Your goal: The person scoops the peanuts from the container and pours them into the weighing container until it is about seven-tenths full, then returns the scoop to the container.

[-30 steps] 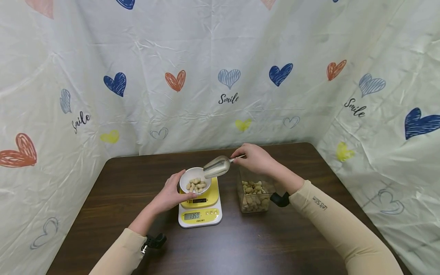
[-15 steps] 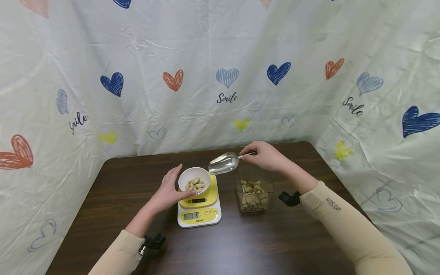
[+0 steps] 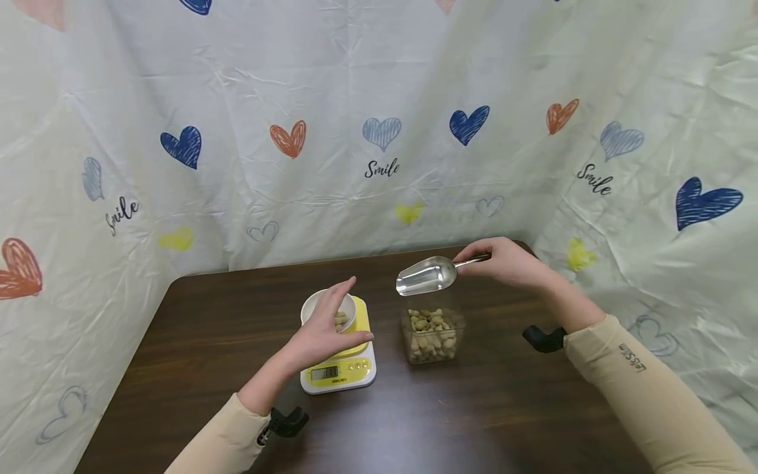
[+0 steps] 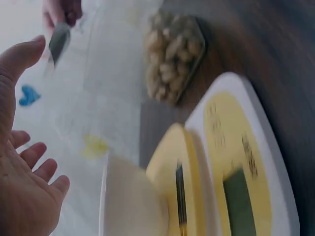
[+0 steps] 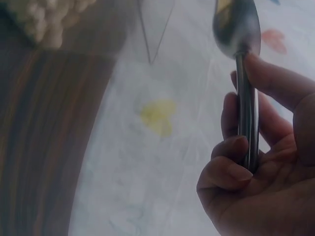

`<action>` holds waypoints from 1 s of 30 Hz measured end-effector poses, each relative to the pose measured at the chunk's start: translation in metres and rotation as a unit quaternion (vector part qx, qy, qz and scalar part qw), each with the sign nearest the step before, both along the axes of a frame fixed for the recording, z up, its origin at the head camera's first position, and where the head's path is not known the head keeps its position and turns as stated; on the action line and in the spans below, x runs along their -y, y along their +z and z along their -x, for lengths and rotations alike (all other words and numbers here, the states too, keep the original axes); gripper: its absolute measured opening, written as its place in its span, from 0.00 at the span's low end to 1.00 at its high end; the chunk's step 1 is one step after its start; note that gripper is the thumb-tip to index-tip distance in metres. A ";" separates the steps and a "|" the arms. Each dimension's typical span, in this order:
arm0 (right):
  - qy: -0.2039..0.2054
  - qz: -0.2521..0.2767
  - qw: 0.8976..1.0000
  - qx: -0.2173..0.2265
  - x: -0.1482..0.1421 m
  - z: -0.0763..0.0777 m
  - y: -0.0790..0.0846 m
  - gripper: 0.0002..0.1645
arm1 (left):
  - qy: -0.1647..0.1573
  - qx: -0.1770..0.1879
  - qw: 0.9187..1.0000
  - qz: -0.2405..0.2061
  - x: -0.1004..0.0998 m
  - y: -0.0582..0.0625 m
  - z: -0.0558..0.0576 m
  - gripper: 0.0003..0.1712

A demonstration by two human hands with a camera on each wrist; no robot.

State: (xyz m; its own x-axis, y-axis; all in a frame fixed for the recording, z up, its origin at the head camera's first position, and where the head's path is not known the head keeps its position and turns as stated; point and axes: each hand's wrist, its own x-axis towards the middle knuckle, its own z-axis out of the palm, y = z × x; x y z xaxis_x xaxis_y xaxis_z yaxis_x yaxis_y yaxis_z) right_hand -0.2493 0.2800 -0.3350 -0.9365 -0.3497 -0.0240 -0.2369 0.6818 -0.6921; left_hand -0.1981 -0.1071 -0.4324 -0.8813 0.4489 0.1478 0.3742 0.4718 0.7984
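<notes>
The head view shows a white curtain [image 3: 326,227] printed with hearts behind a dark brown wooden table [image 3: 207,342]. The table's far edge runs well beyond the yellow-and-white digital scale [image 3: 358,378], and its left edge lies well apart from it. To the right of the scale, past a strip of wood, stands a clear square plastic container [image 3: 458,329] holding tan unshelled peanuts [image 3: 431,342]. Wood also extends on the near side of the scale.

The right hand [image 3: 506,262], up and to the right of the scale, grips the handle of a silver metal scoop [image 3: 428,275]. The left hand [image 3: 322,332] is released, thumb and fingers spread over the scale. On the scale's platform sits a small round white bowl [image 3: 310,306] with a few peanuts inside; the wrist view shows the hand apart from it.

Half a second ago the left hand flanked the bowl and the scoop was just beside its rim; both hands have since shifted right. The scale's display then read 111.5; its reading is now unclear.
</notes>
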 end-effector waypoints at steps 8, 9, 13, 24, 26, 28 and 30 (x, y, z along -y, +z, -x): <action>0.012 -0.019 1.000 -0.019 -0.012 -0.002 0.003 0.14 | -0.039 0.003 0.999 -0.001 -0.038 -0.007 0.001 0.61; 0.012 -0.026 0.999 -0.024 -0.012 -0.002 0.003 0.13 | -0.041 0.004 0.999 -0.001 -0.043 -0.008 0.002 0.62; 0.012 -0.067 0.997 -0.044 -0.009 -0.002 0.004 0.11 | -0.050 0.028 0.998 0.003 -0.061 -0.013 0.008 0.64; 0.055 -0.161 0.980 -0.103 0.007 0.000 0.003 0.06 | -0.044 0.077 0.996 0.013 -0.089 -0.022 0.015 0.71; 0.065 -0.184 0.974 -0.120 0.010 0.001 0.002 0.06 | -0.043 0.082 0.996 0.011 -0.090 -0.023 0.016 0.70; 0.070 -0.203 0.968 -0.130 0.013 0.001 0.001 0.06 | -0.043 0.086 0.995 0.010 -0.092 -0.023 0.018 0.70; 0.074 -0.218 0.963 -0.140 0.016 0.001 -0.001 0.06 | -0.044 0.086 0.995 0.010 -0.093 -0.024 0.019 0.70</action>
